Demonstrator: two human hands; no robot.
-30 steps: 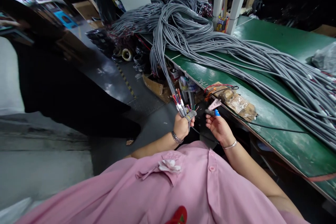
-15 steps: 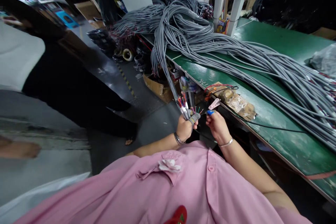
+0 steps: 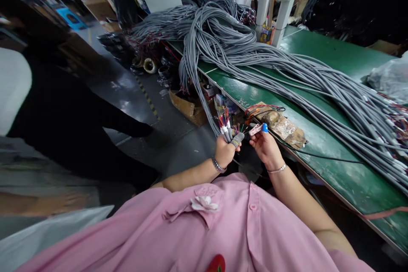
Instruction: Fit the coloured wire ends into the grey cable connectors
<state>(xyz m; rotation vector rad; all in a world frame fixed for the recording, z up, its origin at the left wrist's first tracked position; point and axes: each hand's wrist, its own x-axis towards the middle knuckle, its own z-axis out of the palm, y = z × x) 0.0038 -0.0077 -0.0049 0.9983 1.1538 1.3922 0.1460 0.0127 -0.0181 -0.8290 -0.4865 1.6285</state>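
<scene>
My left hand (image 3: 225,151) is closed around the ends of several grey cables (image 3: 227,135), whose stripped tips fan out in thin coloured wires. Its thumb wears a grey knitted cover (image 3: 237,139) and presses along the cables. Close by on the right is my right hand (image 3: 265,148), its blue-capped thumb raised apart from the curled fingers. The thumb tip lies beside a pink clip (image 3: 255,130) at the table edge; whether they touch I cannot tell. Nothing plainly shows in the right fingers.
Long grey cables (image 3: 219,38) drape over the green table (image 3: 321,178). A board with a plastic-wrapped lump (image 3: 280,123) and wires lies at its edge. Under it stands a cardboard box (image 3: 188,108). At left, a person in dark trousers (image 3: 73,114) is close, arm blurred.
My right hand's thumb has lifted and parted from the fingers, beside the pink clip. My left hand keeps its hold on the cables. The person at left has shifted further left.
</scene>
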